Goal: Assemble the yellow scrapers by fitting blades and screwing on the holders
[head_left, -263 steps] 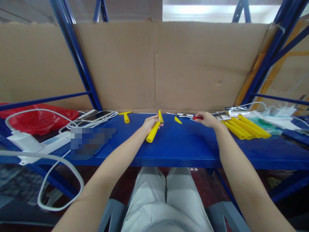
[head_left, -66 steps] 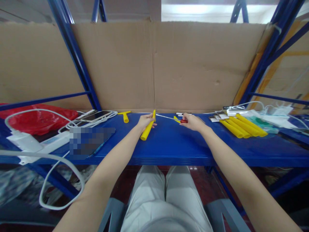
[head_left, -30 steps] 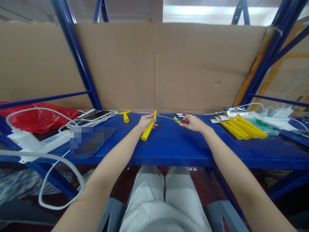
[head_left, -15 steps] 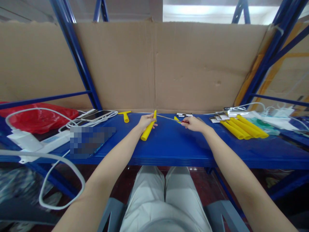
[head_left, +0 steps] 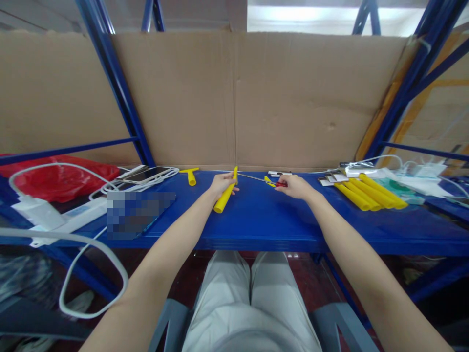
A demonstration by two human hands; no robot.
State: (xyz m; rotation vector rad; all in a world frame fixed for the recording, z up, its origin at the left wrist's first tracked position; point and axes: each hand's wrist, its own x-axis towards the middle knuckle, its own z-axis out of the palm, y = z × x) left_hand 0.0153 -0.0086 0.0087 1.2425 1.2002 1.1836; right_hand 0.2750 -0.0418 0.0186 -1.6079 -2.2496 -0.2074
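My left hand [head_left: 222, 184] is closed around a yellow T-shaped handle [head_left: 224, 199], tilted with its tube end toward me. In my right hand [head_left: 293, 186] is a screwdriver with a red grip [head_left: 281, 184], the fingers wrapped around it. Its long thin metal shaft [head_left: 256, 179] reaches left, and the tip meets or nearly meets the head of the yellow handle; contact is too small to tell. Just beyond the right fingers lies a small yellow piece [head_left: 269, 181] on the blue table [head_left: 256, 222].
Several yellow tubes with metal-and-white ends [head_left: 370, 193] lie at the right. Another yellow T-shaped piece [head_left: 191, 177] stands back left. At the left are a red bag [head_left: 62, 178], a white power strip [head_left: 80, 217], cables and a phone [head_left: 148, 174]. Cardboard [head_left: 234, 102] walls the back.
The right hand has turned slightly about the screwdriver, so more of its red grip shows. My left hand and the yellow handle have stayed in place.
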